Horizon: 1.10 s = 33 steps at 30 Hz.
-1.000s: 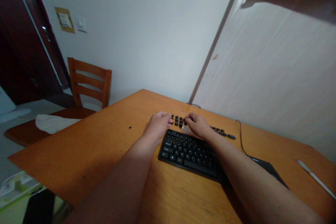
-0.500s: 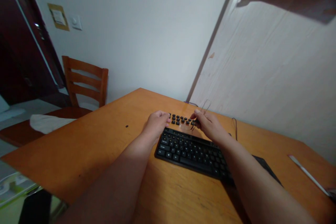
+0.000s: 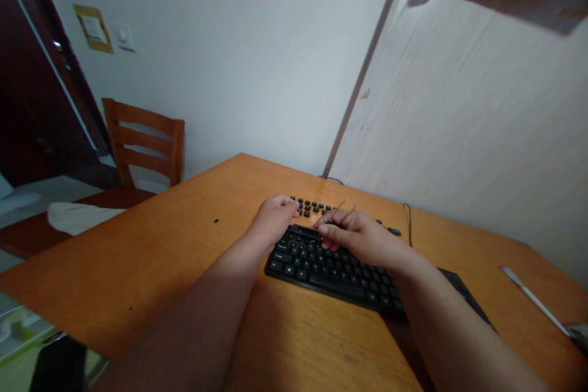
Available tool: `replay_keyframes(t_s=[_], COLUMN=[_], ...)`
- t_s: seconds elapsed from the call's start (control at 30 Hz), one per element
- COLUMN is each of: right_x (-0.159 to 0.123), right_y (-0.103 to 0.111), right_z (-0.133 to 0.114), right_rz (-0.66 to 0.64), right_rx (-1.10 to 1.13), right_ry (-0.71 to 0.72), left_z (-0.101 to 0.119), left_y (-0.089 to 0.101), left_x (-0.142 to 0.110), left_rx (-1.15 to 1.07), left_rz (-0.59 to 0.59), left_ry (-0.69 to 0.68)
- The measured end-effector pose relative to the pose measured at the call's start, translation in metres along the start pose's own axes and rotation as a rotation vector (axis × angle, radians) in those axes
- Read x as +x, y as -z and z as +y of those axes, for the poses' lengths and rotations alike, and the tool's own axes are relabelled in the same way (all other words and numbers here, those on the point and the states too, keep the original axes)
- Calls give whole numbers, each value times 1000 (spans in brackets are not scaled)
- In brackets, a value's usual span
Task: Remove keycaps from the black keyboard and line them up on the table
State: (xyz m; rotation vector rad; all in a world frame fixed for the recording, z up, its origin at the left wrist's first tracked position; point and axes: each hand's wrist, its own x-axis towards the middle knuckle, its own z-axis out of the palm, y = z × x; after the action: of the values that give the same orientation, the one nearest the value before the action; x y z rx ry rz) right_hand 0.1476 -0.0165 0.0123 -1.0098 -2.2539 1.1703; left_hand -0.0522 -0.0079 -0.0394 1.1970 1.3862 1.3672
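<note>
A black keyboard lies on the wooden table, some of its upper keys removed or hidden by my hand. Behind it, loose black keycaps stand in rows. My right hand is closed around a thin wire keycap puller, its loop sticking up past the fingers; the hand is over the keyboard's upper rows. My left hand hovers by the keyboard's upper left corner, beside the keycaps, fingers pinched together. What it holds, if anything, is hidden.
A small black piece lies alone on the table at left. A cable runs at the back by the wall. A white-handled brush-like stick lies at right. A wooden chair stands beyond the left edge.
My right hand has moved from the keycap rows toward me and left, over the keyboard, with the wire puller still in it. My left hand has stayed nearly in place.
</note>
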Motion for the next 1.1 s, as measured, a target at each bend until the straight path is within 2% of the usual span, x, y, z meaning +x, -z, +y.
replay_keyframes(t_s=[0.47, 0.67, 0.9, 1.1], right_x=[4, 6, 2, 3], right_y=[-13, -12, -19, -31], right_z=[5, 5, 0, 0], right_rz=[-37, -42, -32, 16], right_rx=[-76, -192, -143, -193], right_ry=[44, 164, -40, -66], left_z=[-3, -7, -8, -10], left_y=[-1, -1, -1, -2], left_x=[0, 2, 1, 2], left_rx=[40, 68, 98, 151], left_rz=[-24, -43, -41, -36], left_ry=[-42, -59, -96, -131])
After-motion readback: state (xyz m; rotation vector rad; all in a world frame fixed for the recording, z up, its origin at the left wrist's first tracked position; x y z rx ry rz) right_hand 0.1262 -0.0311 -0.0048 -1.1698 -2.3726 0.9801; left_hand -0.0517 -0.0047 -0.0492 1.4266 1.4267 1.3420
